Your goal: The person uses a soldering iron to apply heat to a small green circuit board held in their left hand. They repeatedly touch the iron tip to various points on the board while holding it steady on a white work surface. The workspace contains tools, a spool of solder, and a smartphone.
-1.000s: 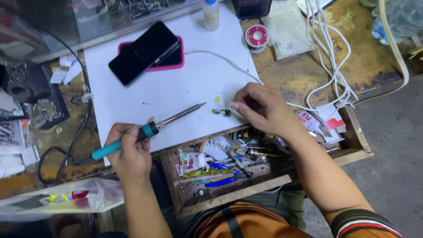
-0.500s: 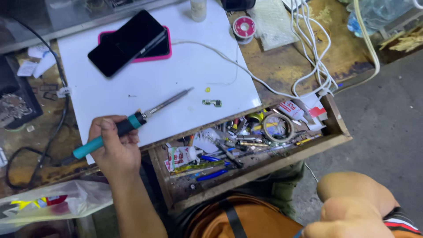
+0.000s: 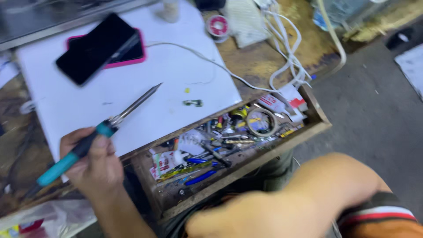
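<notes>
My left hand grips the teal handle of a soldering iron; its metal tip points up and right over a white work mat. A tiny green circuit piece lies on the mat near its right edge, apart from the tip. My right hand is low at the bottom of the view, blurred, below an open wooden drawer; whether it holds anything cannot be made out. My right forearm bends across the lower right.
The drawer holds several small tools, a tape roll and packets. A black phone lies on a pink case at the mat's far left. White cables and a solder spool lie on the bench behind. Grey floor is at the right.
My right hand left the small circuit piece on the mat and dropped down toward my lap. The left hand kept the soldering iron. The view shifted right.
</notes>
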